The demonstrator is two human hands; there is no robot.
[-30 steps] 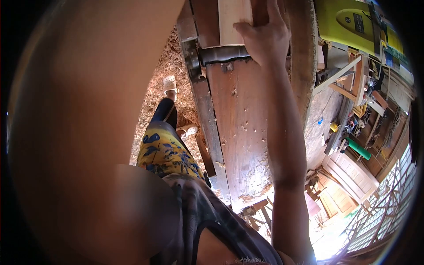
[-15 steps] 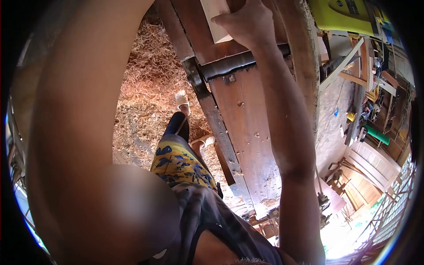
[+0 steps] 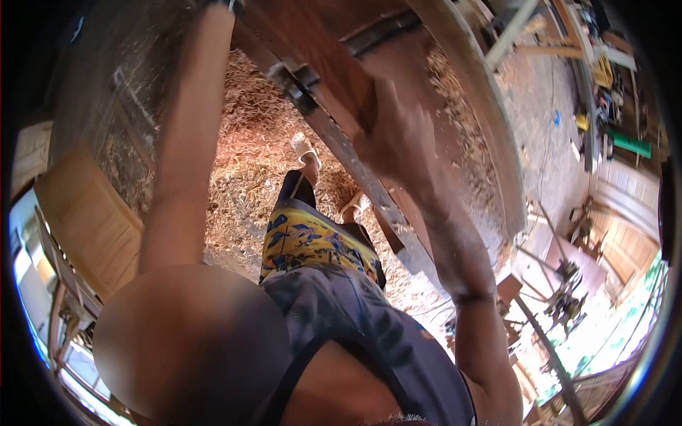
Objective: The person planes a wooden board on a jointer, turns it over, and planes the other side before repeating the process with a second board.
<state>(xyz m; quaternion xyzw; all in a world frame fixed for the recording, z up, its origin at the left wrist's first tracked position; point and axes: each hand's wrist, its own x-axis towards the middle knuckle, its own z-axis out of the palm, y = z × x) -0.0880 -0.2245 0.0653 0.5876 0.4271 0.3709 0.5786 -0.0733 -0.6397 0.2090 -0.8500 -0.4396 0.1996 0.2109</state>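
right hand (image 3: 399, 135), motion-blurred, over the brown wooden bench (image 3: 312, 42); whether it grasps or touches anything cannot be told. left forearm (image 3: 190, 135) extends to the upper edge, the left hand lying out of view, its state undetermined. the bench, at upper centre, bears a dark crossbar (image 3: 380, 32) and wood shavings (image 3: 465, 121). beyond its near side: shaving-strewn floor (image 3: 245, 192), pale shoes (image 3: 304, 147).

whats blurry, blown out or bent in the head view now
In the head view, the right hand is smeared, probably motion blur; a round patch at lower left is heavily blurred; glare whites out part of the lower right; the board looks bowed, likely lens distortion.
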